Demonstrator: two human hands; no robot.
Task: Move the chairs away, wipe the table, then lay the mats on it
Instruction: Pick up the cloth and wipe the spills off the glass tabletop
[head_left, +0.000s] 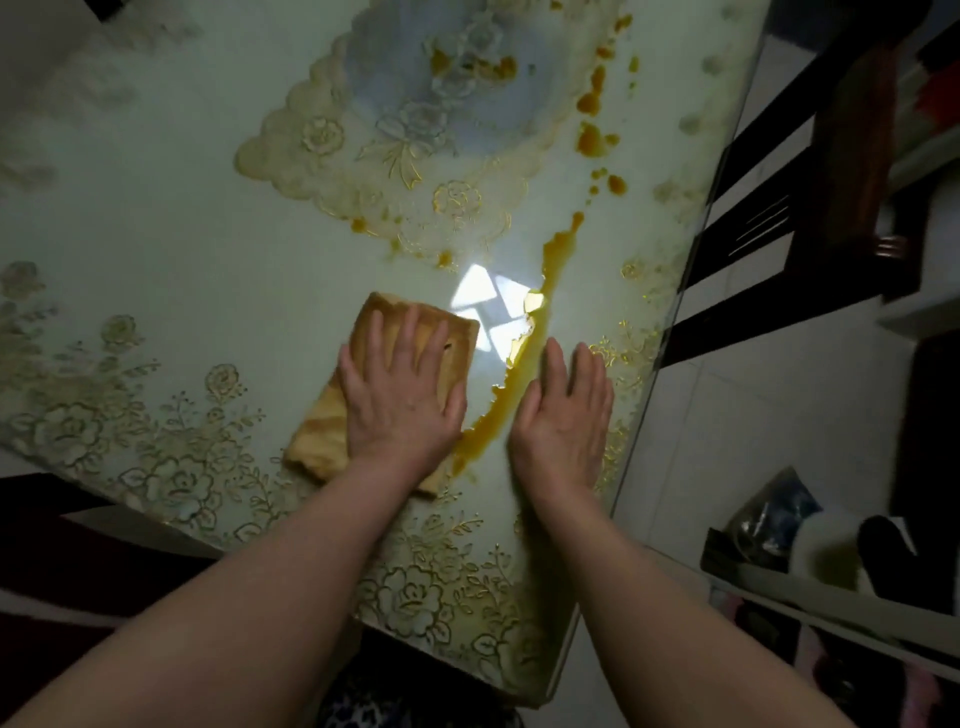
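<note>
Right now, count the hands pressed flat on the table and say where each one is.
2. The left hand lies flat on the folded yellow cloth, left of the orange spill streak. The right hand rests open on the bare table, right of that streak.

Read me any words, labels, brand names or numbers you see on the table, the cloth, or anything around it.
None: there is no readable text.
The table shows only floral patterns.
The cloth under the left hand is plain.
The packet on the shelf is too blurred to read.

Pale tiled floor (769, 415); white shelf (831, 597) right.
</note>
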